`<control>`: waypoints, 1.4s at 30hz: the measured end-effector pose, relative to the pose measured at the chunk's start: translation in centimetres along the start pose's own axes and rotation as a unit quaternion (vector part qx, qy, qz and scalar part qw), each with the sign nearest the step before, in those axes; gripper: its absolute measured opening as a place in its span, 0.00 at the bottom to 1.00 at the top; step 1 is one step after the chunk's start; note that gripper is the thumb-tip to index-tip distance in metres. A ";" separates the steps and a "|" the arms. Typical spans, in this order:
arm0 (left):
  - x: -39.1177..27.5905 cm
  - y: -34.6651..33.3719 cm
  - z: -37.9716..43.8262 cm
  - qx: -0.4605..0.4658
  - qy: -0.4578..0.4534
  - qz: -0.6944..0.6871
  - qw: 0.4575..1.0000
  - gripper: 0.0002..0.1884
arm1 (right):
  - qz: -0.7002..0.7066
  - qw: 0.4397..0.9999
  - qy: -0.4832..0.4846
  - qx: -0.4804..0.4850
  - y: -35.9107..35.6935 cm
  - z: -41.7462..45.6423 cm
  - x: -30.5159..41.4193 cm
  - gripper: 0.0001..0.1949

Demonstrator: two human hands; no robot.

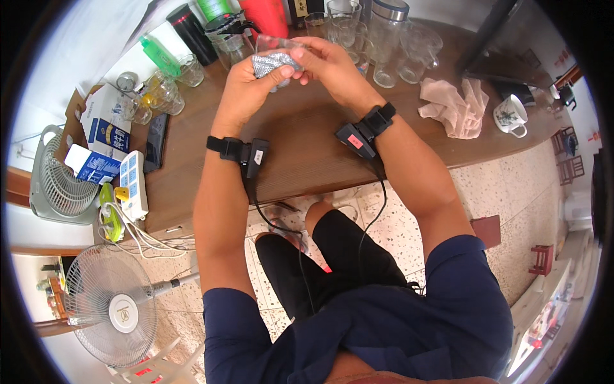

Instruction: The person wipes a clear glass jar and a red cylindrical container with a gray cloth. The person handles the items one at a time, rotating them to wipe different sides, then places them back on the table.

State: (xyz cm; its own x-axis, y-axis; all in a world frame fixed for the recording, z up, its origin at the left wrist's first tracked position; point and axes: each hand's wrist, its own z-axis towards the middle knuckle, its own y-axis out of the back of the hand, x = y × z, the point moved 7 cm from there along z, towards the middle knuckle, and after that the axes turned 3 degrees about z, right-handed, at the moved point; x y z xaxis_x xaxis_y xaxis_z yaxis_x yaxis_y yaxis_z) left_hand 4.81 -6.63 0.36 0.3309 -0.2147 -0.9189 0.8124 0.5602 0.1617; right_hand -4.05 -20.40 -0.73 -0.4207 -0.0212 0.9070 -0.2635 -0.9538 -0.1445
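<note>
Above the far side of the brown wooden table (297,153), both my hands meet around a clear drinking glass (276,44). My left hand (247,89) grips a silver-grey mesh cloth (272,65), its thumb pressed over the cloth against the glass. From the other side, my right hand (331,62) holds the glass, with fingertips touching the cloth. Part of the glass is hidden behind the fingers and the cloth. Just behind my hands stands a glass pitcher (232,48) with a black lid.
Glassware (385,45) crowds the back right, near a crumpled pink cloth (453,108) and a white mug (510,115). Leftward are upturned glasses (165,93), a phone (157,143), a milk carton box (108,134) and a power strip (133,185). Cables run from my wrist-worn devices (357,139).
</note>
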 end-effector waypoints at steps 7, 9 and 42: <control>1.1 -0.1 -0.1 0.042 0.076 -0.182 0.979 0.20 | -0.035 0.989 0.136 0.045 -0.7 -0.3 1.3 0.25; 1.9 0.3 0.1 0.049 0.074 -0.162 0.983 0.21 | -0.023 0.992 0.114 0.046 -0.5 0.1 1.2 0.27; 0.7 -0.7 -0.5 0.026 0.023 -0.070 0.997 0.20 | 0.000 0.988 -0.156 -0.021 0.3 -0.4 -1.2 0.32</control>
State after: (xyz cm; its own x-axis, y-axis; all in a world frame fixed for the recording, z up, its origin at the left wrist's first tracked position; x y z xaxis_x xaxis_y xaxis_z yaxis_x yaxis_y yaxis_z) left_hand 4.25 -6.77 -0.61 0.1903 -0.2507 -0.9492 0.8731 0.4853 0.0469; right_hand -3.96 -20.57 -1.98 -0.1342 -0.1188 0.9838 -0.3022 -0.9406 -0.1548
